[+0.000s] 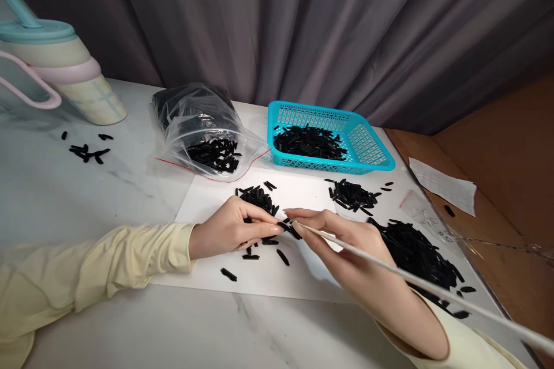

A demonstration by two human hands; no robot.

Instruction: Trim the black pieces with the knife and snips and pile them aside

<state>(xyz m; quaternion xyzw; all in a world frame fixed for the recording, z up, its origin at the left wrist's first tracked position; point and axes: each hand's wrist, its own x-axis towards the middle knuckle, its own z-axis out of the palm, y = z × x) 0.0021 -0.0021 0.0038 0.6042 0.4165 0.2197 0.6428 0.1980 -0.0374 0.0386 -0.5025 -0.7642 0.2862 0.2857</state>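
Over a white sheet (298, 282), my left hand (236, 225) pinches a narrow black piece (284, 225) between thumb and fingertips. My right hand (346, 242) is closed close beside it, its fingertips on the end of a long, thin white cord (415, 274) that runs to the lower right corner. Another black piece (295, 232) shows at the right fingertips; whether it is gripped or threaded I cannot tell. Behind my left hand lies a small heap of black pieces (259, 198), with several loose ones in front of it.
A clear zip bag (197, 121) of black pieces and a blue basket (372, 147) stand at the back. More heaps of black pieces (354, 195) lie right, one large heap (415, 253) beside my right wrist. A tumbler (82, 78) stands left; a paper slip (445, 181) lies right.
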